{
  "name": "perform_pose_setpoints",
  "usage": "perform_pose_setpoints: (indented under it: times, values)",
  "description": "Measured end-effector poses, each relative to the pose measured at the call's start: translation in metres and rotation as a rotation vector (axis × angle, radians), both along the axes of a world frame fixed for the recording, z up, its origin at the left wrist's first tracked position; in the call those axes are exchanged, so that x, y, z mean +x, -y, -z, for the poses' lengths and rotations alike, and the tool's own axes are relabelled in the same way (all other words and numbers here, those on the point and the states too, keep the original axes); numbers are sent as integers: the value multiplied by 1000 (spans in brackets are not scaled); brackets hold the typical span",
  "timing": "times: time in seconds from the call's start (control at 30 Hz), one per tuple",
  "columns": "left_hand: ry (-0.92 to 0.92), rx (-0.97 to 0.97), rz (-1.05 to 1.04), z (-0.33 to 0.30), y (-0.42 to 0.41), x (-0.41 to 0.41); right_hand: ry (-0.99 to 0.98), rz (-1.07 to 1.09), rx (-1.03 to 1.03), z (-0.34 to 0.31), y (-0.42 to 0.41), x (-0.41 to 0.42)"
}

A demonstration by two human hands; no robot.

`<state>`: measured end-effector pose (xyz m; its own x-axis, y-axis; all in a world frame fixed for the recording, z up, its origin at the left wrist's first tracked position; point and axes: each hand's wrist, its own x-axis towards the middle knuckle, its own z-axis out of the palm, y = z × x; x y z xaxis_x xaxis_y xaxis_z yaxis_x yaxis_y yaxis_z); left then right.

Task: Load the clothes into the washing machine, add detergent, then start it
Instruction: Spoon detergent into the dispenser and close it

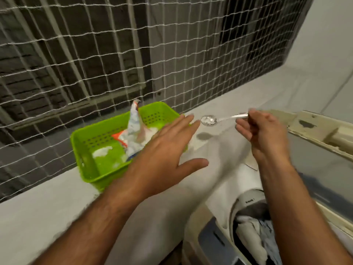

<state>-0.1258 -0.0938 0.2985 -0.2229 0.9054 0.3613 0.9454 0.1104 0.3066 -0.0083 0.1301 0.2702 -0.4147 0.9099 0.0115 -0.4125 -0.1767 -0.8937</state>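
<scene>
My right hand (261,134) grips the handle of a metal spoon (210,120) whose bowl points left and carries traces of white powder. My left hand (166,150) is spread flat, fingers apart, over the right edge of a green plastic basket (87,142). Inside the basket stands a crumpled detergent packet (134,129), with spilled white powder on the basket floor. At the lower right is the top-loading washing machine (206,238), its drum opening showing clothes (254,236) in white and dark fabric. My right forearm crosses over part of the drum.
The basket sits on a pale concrete ledge (47,217) beside a barred window covered with white netting (114,54). The machine's raised lid (321,150) stands to the right, worn and stained. A white wall fills the upper right.
</scene>
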Motion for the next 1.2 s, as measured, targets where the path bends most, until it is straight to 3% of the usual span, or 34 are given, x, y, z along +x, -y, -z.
perform_pose_setpoints:
  times: [0.13, 0.3, 0.63, 0.83, 1.03, 1.2]
  values:
    - [-21, 7, -82, -14, 38, -36, 38, -115, 133, -26, 25, -56]
    - [40, -81, -198, 0, 71, -75, 236, -271, 405, -43, 52, -109]
    - [87, -142, -261, 25, 81, -95, 791, -332, 1002, -33, 71, -182]
    - [76, -115, -266, 29, 83, -93, 894, -444, 961, -22, 73, -195]
    - [74, -115, -269, 30, 84, -93, 888, -642, 791, -15, 84, -198]
    - [71, -114, -279, 32, 85, -95, 865, -665, 704, -15, 88, -197]
